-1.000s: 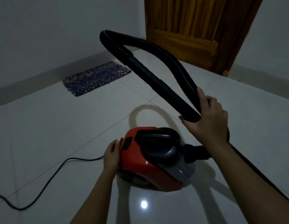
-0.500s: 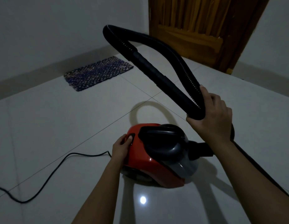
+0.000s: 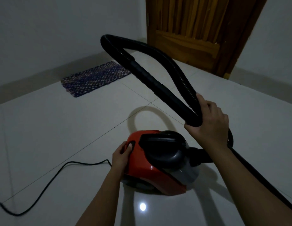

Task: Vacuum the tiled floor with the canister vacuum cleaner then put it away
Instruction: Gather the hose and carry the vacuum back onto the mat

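A red canister vacuum cleaner (image 3: pixel 147 175) with a black handle and grey front sits on the white tiled floor (image 3: pixel 60 136). My left hand (image 3: pixel 122 151) rests on its rear end, thumb pressed on a dark button there. My right hand (image 3: pixel 209 118) is raised above and to the right of the canister. It grips the black hose (image 3: pixel 158 51), folded into a loop, together with the stiff tube end. The hose runs down past my right wrist to the canister's front.
A black power cord (image 3: pixel 49 181) trails left across the floor from the canister's rear. A blue woven mat (image 3: pixel 94 78) lies by the left wall. A wooden door (image 3: pixel 199 30) stands shut at the back right.
My left hand slid from the canister's side up onto its rear, and the thumb now presses the button. My right hand holds the folded hose as before.
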`<state>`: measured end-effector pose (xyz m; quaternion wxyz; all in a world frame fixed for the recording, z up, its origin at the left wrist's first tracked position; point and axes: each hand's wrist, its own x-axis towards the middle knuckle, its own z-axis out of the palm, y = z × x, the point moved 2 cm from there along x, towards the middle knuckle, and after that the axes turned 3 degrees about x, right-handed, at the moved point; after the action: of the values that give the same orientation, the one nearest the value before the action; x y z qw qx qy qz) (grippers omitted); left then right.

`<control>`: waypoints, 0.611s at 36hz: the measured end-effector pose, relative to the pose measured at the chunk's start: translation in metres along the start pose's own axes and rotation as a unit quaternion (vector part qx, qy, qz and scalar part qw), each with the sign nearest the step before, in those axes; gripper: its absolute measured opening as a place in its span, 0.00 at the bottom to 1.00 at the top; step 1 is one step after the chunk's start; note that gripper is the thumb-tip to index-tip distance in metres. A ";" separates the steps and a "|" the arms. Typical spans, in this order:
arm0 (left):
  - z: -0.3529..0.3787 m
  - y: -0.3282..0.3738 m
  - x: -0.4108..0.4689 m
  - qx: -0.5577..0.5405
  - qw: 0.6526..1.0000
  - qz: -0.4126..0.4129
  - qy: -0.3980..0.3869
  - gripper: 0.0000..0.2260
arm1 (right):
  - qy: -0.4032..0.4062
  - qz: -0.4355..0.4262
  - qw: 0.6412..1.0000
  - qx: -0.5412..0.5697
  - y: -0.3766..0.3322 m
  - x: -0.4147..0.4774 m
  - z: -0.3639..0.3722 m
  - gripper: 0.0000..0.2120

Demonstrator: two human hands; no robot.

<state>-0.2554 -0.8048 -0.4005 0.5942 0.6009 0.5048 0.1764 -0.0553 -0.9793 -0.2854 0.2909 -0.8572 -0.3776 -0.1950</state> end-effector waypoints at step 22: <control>0.001 -0.008 -0.010 -0.040 0.999 -0.023 -0.008 0.26 | 0.000 -0.010 1.000 -0.021 0.006 -0.006 0.000 0.44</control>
<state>-0.2621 -0.8152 -0.4043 0.6262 0.5659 0.5062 0.1775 -0.0546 -0.9851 -0.2908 0.2706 -0.8595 -0.3818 -0.2056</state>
